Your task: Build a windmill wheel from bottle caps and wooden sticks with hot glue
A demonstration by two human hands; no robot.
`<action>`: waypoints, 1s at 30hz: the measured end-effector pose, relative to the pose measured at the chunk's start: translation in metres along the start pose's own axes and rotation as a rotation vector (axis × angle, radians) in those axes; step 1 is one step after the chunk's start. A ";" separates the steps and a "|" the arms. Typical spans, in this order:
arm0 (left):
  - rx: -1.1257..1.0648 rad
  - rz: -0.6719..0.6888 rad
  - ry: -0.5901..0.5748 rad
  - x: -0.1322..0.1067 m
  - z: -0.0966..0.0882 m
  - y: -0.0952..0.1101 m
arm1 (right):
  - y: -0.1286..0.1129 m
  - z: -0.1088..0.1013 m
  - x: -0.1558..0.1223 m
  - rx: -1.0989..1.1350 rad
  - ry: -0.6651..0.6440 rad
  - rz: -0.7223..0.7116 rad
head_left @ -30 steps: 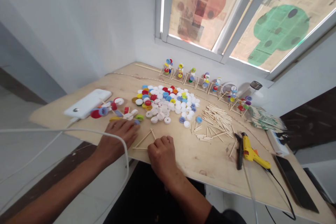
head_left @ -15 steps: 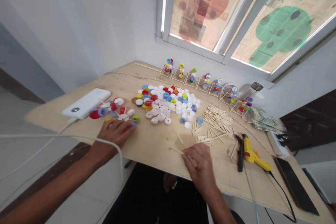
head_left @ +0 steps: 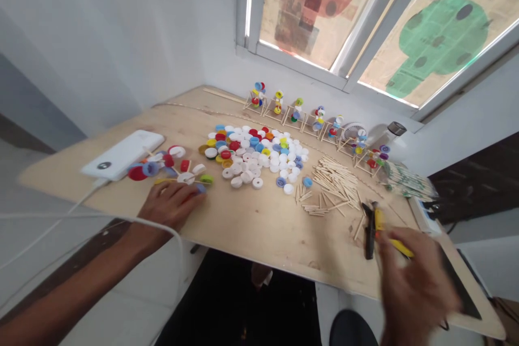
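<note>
My left hand [head_left: 172,203] rests at the table's front left, fingers closed over the near side of a wheel of bottle caps on sticks [head_left: 186,177]. Its white, lime and blue caps show past my fingers, which partly hide it. A second cluster of caps and sticks [head_left: 151,168], red and blue, lies just beyond. My right hand [head_left: 417,281], smeared by motion, is at the handle of a yellow glue gun [head_left: 401,248]. Whether its fingers grip the handle cannot be made out. A black stand-like piece [head_left: 369,235] is beside the gun's front.
Loose bottle caps [head_left: 251,159] spread mid-table, with a pile of short wooden sticks [head_left: 336,181] to their right. Small stick-and-cap models [head_left: 295,111] line the back. A white power bank [head_left: 121,154] lies left, its cable crossing my left forearm. A dark phone [head_left: 460,286] lies right.
My right hand has swung right, from the front middle of the table to the glue gun. The two sticks it held are no longer clearly visible. My left hand stays at the cap wheel.
</note>
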State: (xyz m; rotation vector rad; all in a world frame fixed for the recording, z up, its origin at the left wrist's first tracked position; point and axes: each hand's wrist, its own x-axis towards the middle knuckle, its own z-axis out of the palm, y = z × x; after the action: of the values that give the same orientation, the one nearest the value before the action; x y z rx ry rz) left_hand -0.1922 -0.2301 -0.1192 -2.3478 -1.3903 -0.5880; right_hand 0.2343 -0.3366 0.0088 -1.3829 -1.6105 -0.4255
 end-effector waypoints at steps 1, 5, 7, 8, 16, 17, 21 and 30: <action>0.008 0.012 -0.005 0.000 0.000 -0.001 | -0.017 0.019 -0.001 0.038 -0.052 -0.045; 0.041 0.060 -0.005 -0.002 -0.001 -0.004 | -0.078 0.099 -0.018 0.193 -0.316 -0.135; 0.030 0.050 -0.015 -0.003 -0.001 -0.005 | -0.095 0.131 -0.031 0.204 -0.379 -0.152; 0.013 0.039 -0.021 -0.003 -0.001 -0.005 | -0.100 0.143 -0.036 0.193 -0.397 -0.174; -0.064 0.082 0.053 -0.012 0.001 -0.010 | -0.109 0.182 -0.059 0.015 -0.483 -0.243; -0.082 0.079 0.060 -0.013 0.002 -0.011 | -0.110 0.183 -0.061 0.010 -0.494 -0.246; -0.147 0.064 0.054 -0.013 0.002 -0.014 | -0.114 0.188 -0.065 0.011 -0.515 -0.256; -0.188 0.052 0.030 -0.014 0.002 -0.018 | -0.123 0.196 -0.065 0.011 -0.548 -0.220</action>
State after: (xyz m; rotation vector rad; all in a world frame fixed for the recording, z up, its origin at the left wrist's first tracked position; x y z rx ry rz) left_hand -0.2137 -0.2309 -0.1263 -2.5016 -1.3073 -0.7656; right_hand 0.0362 -0.2636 -0.1052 -1.3919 -2.2189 -0.1662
